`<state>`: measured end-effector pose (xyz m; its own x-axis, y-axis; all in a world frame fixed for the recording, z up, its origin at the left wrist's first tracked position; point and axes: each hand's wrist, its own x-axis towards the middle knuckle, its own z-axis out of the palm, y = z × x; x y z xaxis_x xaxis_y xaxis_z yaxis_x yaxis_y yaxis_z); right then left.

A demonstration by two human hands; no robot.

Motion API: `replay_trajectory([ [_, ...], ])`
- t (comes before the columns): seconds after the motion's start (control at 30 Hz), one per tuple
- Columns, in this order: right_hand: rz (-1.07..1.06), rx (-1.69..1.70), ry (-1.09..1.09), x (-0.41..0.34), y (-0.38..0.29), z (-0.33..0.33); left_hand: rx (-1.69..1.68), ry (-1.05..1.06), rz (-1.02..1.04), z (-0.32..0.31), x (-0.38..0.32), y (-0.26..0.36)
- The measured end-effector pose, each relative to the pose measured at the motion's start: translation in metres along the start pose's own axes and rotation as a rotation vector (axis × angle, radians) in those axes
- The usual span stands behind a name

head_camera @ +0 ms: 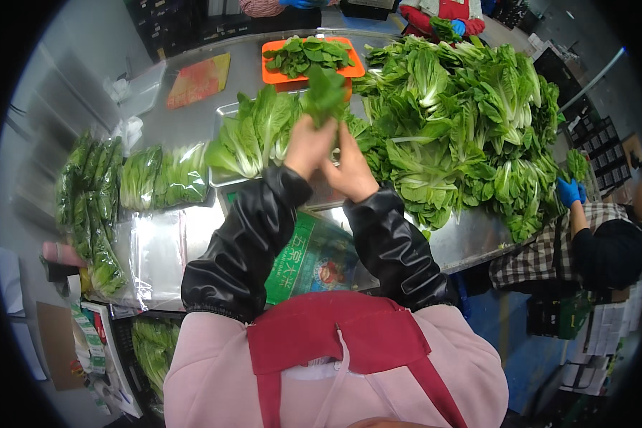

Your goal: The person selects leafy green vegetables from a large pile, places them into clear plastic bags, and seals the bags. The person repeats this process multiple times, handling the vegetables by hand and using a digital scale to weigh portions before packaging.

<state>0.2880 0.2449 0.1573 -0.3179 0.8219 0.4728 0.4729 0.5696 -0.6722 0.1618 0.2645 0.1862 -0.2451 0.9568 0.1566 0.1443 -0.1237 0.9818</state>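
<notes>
My left hand (311, 143) is closed around a small bunch of leafy greens (323, 93), blurred by motion, its leaves pointing away from me. Close beside it, my right hand (352, 168) has its thumb and fingers spread near the base of the bunch; whether it grips the stems is hidden. Under and left of my hands, a metal tray (214, 178) holds pale-stemmed leafy greens (259, 134). A large heap of the same kind of greens (449, 128) lies to the right. Beneath my forearms is a green printed sack (305, 257).
An orange tray (357, 67) of loose leaves stands at the back. Bagged greens (163, 174) and clear plastic bags (158, 257) lie on the left of the metal table (246, 48). A blue-gloved co-worker (610, 251) is at the right; two other people stand across the table.
</notes>
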Motion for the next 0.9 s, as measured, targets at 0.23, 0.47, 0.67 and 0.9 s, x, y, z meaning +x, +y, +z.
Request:
replay_trajectory([
  [0.23, -0.087, 0.241, -0.178, -0.048, -0.006, 0.020, 1.257, 0.159, -0.050, -0.043, 0.057, -0.069],
  [0.47, 0.223, 0.325, -0.419, -0.159, 0.024, -0.018, 0.716, 0.418, 0.317, -0.055, 0.034, -0.059],
  [0.67, 0.586, 0.369, -0.415, -0.215, 0.052, -0.035, 0.480, 0.141, 0.359, -0.086, -0.112, -0.073],
  [0.9, 0.514, 0.376, -0.419, -0.181, 0.049, -0.028, 0.785, -0.407, 0.060, -0.056, -0.218, -0.122],
])
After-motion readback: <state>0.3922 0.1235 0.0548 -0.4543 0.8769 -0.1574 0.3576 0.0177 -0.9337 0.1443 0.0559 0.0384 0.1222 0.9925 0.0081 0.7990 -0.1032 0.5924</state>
